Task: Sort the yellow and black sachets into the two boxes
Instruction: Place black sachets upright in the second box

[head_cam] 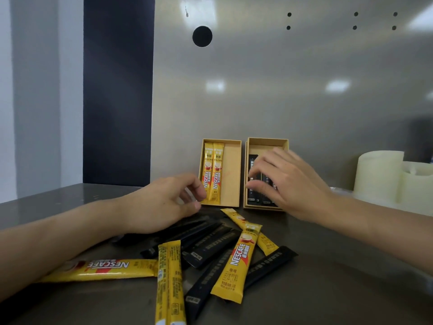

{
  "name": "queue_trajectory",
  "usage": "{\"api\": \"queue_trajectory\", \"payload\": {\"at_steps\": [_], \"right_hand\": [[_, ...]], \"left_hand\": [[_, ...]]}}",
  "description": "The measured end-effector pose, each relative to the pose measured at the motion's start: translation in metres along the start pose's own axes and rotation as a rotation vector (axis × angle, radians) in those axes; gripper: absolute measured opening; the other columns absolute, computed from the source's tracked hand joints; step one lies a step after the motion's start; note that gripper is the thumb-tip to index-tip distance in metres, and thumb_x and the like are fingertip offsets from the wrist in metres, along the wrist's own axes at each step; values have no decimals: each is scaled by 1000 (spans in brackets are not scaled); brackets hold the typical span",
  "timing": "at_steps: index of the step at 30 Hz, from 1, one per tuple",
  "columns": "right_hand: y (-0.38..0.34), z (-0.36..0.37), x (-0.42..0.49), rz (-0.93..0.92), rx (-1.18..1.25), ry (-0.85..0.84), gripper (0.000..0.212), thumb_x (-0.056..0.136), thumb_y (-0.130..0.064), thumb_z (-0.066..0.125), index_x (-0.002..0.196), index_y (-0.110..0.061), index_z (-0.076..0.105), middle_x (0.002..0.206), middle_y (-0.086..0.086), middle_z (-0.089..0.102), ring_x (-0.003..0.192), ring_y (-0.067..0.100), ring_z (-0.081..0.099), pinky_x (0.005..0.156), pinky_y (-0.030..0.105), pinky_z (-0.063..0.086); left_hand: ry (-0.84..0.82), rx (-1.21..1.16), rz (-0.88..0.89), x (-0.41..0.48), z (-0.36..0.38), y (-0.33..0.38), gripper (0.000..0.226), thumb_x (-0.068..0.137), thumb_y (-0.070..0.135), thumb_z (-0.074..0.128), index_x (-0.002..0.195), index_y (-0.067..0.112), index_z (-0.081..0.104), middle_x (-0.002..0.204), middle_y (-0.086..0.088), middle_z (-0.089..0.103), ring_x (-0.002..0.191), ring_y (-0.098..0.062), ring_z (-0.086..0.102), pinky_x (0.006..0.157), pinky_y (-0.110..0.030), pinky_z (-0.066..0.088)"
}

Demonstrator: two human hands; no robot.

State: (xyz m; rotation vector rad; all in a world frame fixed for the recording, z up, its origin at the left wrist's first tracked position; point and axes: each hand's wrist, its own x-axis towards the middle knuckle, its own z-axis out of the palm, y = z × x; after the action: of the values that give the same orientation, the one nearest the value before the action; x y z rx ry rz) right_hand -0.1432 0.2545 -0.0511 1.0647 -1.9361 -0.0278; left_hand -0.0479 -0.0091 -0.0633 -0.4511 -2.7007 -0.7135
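Two cardboard boxes stand side by side against the metal back wall, and each already has its own colour. The left box (230,174) holds two yellow sachets (212,173) laid lengthwise along its left wall, leaving the right half bare, likely so that more can be lined up beside them. The right box (267,144) holds black sachets (254,184), mostly hidden under the right hand (283,181), whose spread fingers (257,170) reach down into the box; it seems to be setting down or straightening a black sachet, though whether it actually grips one cannot be told. The left hand (164,202) rests at the near left corner of the left box, fingers curled loosely with nothing visibly between them; it may be steadying the box or may just have let something go.

Most of the sorting is left. A loose pile lies on the dark table (339,277) near the person: several black sachets (210,245) fanned out and overlapping, with yellow sachets lying across and beside them. One yellow sachet (236,261) lies on top of the black ones, another (103,269) lies flat under the left forearm, and another (169,285) points toward the camera. Because they overlap, the top ones look easiest to lift first. Pale foam shapes (384,177) stand to the right, well apart from the boxes.
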Motion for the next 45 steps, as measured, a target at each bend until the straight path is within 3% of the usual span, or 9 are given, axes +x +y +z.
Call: {"api": "queue_trajectory", "payload": {"at_steps": [4, 7, 9, 12, 17, 32, 37, 41, 45], "right_hand": [[-41, -6, 0, -32, 469, -142, 46, 104, -54, 30, 108, -24, 64, 103, -12, 61, 102, 7, 57, 89, 34, 47], [-63, -12, 0, -32, 702, -229, 25, 101, -37, 51, 115, -25, 68, 112, -12, 64, 114, 12, 59, 97, 34, 46], [-69, -16, 0, -41, 819, -369, 26, 98, -27, 61, 123, -28, 68, 123, -15, 64, 125, 9, 55, 106, 34, 44], [-71, -15, -2, -31, 929, -546, 38, 95, -25, 64, 132, -32, 62, 134, -18, 59, 129, 3, 52, 108, 35, 45], [-71, -14, -1, 45, 931, -610, 42, 89, -31, 65, 130, -40, 61, 127, -21, 58, 123, 1, 54, 105, 34, 48], [-60, 3, -6, 166, 971, -459, 21, 95, -40, 60, 105, -27, 74, 98, -12, 68, 98, 7, 65, 91, 36, 53], [-59, 7, -8, 255, 1006, -349, 29, 93, -44, 49, 101, -24, 67, 95, -8, 75, 93, 6, 69, 88, 29, 56], [-58, 9, -8, 321, 1101, -221, 26, 92, -43, 46, 101, -26, 63, 83, -7, 72, 80, 10, 71, 81, 29, 58], [-58, 6, -4, 331, 1103, -63, 20, 98, -38, 44, 103, -27, 60, 79, -5, 65, 77, 12, 66, 81, 33, 59]], "left_hand": [[67, 4, 15, 0, -3, 5, 9, 99, 24, 59, 103, 31, 62, 106, 11, 68, 100, -6, 64, 90, -33, 56], [147, 34, 13, 1, -8, 7, 11, 99, 20, 58, 104, 28, 63, 103, 10, 70, 95, -9, 66, 86, -31, 57], [174, 50, 13, 1, -9, 7, 12, 99, 18, 58, 104, 27, 64, 101, 9, 70, 90, -7, 66, 84, -28, 56], [186, 50, -2, 1, -7, 5, 12, 98, 17, 58, 103, 25, 66, 100, 9, 71, 88, -7, 66, 81, -25, 54], [165, 57, -11, 2, -4, 2, 12, 98, 19, 59, 101, 28, 66, 100, 10, 70, 90, -8, 66, 81, -25, 55], [135, 19, -25, 3, -4, 2, 12, 100, 19, 57, 103, 27, 65, 99, 9, 72, 85, -8, 68, 78, -26, 57], [158, -37, -45, 4, -4, 3, 15, 103, 19, 51, 104, 28, 64, 98, 7, 71, 90, -11, 68, 81, -28, 56], [201, -107, -78, 5, -6, 1, 22, 106, 18, 41, 104, 25, 62, 90, 2, 75, 75, -18, 72, 60, -17, 46], [222, -132, -71, 6, -9, 1, 28, 108, 30, 36, 107, 23, 63, 88, 0, 76, 73, -22, 73, 68, -28, 51]]}}
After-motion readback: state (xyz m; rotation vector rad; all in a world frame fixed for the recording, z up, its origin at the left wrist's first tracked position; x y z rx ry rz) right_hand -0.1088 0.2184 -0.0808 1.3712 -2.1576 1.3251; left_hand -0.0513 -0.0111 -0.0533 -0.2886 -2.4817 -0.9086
